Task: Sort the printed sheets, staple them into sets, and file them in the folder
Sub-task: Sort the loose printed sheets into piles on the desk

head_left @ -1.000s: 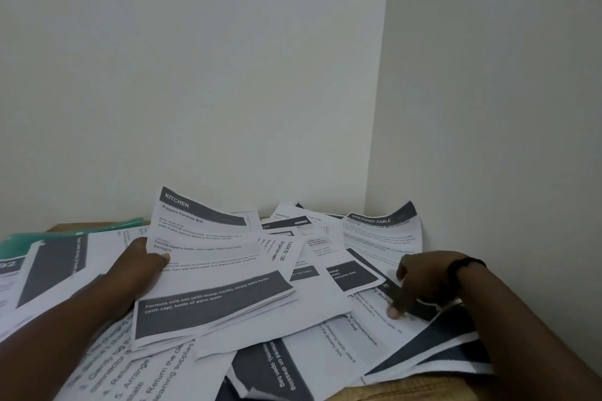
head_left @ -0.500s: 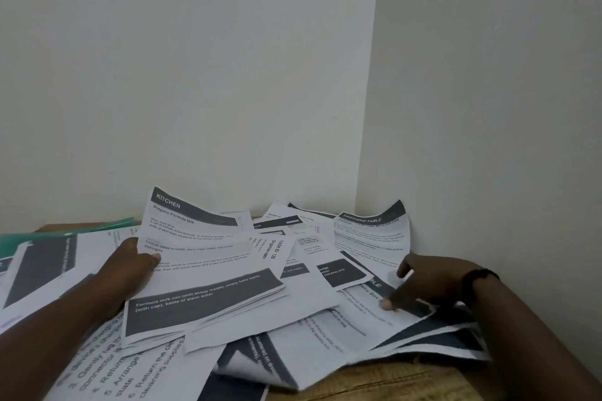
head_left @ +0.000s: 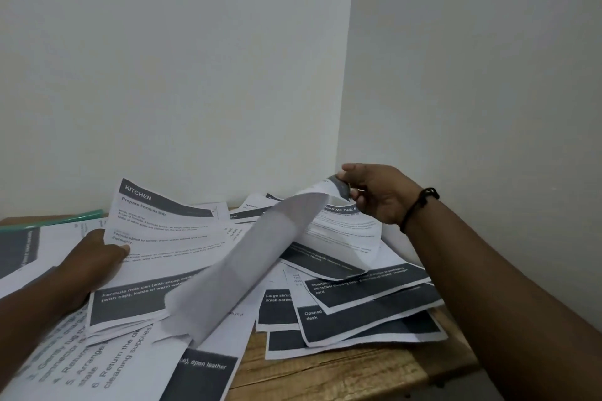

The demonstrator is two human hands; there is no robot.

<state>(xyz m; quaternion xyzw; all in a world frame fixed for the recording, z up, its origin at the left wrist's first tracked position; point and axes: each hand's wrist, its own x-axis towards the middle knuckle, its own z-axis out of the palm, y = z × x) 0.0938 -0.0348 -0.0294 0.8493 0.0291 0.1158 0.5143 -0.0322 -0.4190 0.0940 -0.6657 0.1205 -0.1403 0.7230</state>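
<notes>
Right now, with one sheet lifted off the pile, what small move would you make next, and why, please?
Probably carry the lifted sheet, pinched by the right hand, across onto the KITCHEN stack held by the left hand; it already arcs over that stack.

A person's right hand [head_left: 379, 194] is pinching the corner of a printed sheet [head_left: 247, 257] and holding it raised, its blank back curling across the pile. The left hand [head_left: 96, 259] is gripping a stack headed "KITCHEN" [head_left: 163, 238], thumb on top. Loose printed pages [head_left: 361, 312] with dark bands are lying overlapped on a wooden table [head_left: 325, 371] set in a corner of pale walls. A green folder [head_left: 55, 220] is peeking out at far left. A dark band [head_left: 420, 205] is circling the right wrist.
</notes>
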